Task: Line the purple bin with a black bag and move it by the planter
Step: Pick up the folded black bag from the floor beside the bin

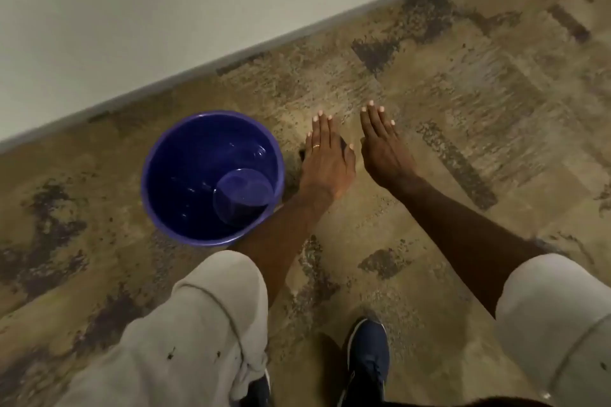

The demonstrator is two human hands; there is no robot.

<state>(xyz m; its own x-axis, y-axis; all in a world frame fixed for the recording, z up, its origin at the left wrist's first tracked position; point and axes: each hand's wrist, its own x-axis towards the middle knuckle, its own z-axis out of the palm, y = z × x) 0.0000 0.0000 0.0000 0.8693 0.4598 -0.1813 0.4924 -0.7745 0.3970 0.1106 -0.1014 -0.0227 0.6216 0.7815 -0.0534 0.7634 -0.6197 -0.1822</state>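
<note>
The purple bin (185, 155) stands upright on the carpet near the wall, unlined, and its round bottom shows inside. My left hand (325, 158) hovers just right of the bin's rim, palm down with fingers straight and together and a ring on one finger. A small dark folded thing, seemingly the black bag (344, 143), peeks out from under the palm on both sides, pinned by the thumb. My right hand (383, 145) is stretched out flat beside the left one and holds nothing. No planter is in view.
A pale wall (165, 10) runs diagonally behind the bin. Patchy tan and dark carpet (463, 109) spreads to the right and front. My grey-trousered legs and a dark blue shoe (367, 360) fill the lower edge.
</note>
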